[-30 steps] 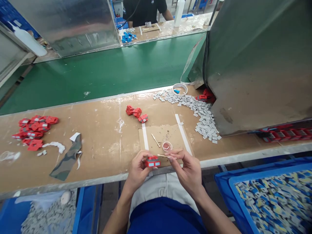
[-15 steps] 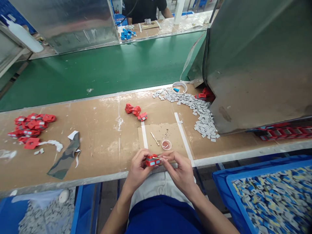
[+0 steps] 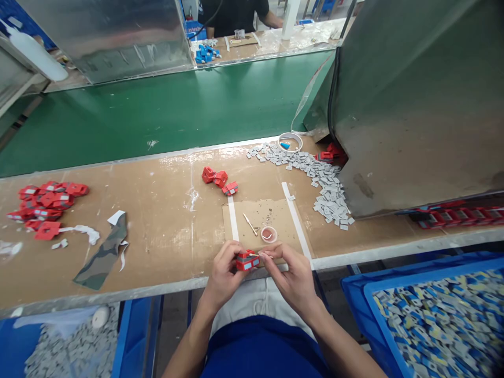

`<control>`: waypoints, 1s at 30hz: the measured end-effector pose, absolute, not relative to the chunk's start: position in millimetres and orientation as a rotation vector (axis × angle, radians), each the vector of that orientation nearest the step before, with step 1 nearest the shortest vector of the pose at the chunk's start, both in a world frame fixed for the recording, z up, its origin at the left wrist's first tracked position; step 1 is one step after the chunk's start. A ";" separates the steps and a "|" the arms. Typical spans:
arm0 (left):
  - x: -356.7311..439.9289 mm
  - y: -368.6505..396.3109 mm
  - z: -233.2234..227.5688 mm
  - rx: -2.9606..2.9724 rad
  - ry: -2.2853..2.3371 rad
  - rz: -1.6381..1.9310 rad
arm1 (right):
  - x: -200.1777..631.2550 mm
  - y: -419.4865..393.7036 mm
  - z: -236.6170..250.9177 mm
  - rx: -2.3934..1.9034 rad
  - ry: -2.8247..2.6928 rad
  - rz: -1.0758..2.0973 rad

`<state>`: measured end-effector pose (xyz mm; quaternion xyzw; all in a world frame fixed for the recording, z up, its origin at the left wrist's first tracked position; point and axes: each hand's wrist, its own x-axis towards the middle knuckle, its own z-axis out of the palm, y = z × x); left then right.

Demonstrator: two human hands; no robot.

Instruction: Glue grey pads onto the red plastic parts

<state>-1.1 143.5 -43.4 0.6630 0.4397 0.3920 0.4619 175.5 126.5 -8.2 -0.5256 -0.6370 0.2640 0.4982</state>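
Note:
My left hand [image 3: 225, 270] is closed around a small red toy vehicle part [image 3: 247, 261] with pale blue windows and a grey band. Pinched in my right hand [image 3: 290, 273] is a thin cotton swab [image 3: 255, 255], its tip at the upper face of the red part; whether it touches cannot be made out. Just beyond my hands, a small clear cup [image 3: 269, 234] with reddish liquid stands on a taped cardboard sheet [image 3: 281, 212]. Beside the cup lies another cotton swab [image 3: 249, 223].
Three red parts [image 3: 220, 178] lie ahead, with more heaped at the left [image 3: 47, 202]. Grey tiles [image 3: 326, 184] spread right, near a tape roll [image 3: 290, 142] and metal housing [image 3: 417, 115]. A green belt [image 3: 165, 115] runs behind; a person sits across. Blue bins [image 3: 354, 299] flank me.
The red part has shifted very slightly right in my left hand, and the swab tip sits a little further right on it. The other person's arm has reached further right.

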 end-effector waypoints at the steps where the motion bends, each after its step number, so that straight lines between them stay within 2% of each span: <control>1: -1.0 143.9 -43.3 1.624 1.080 0.969 | 175.2 126.6 -8.0 -1.269 -1.533 0.653; 7: -0.4 144.2 -41.3 1.530 1.082 0.991 | 188.3 125.1 -9.2 -1.271 -1.376 0.739; 11: -0.9 143.0 -39.9 1.449 1.093 0.950 | 206.6 131.9 -16.5 -1.381 -1.314 0.587; 19: -3.9 145.9 -44.7 1.418 1.044 1.001 | 205.3 141.6 -38.3 -1.434 -1.599 0.477; 26: -4.7 147.9 -42.6 1.396 1.000 0.989 | 279.0 151.0 -48.7 -1.768 -1.494 0.033; 30: -5.6 148.6 -42.5 1.416 0.986 1.031 | 310.9 175.5 -58.0 -1.864 -1.803 -0.091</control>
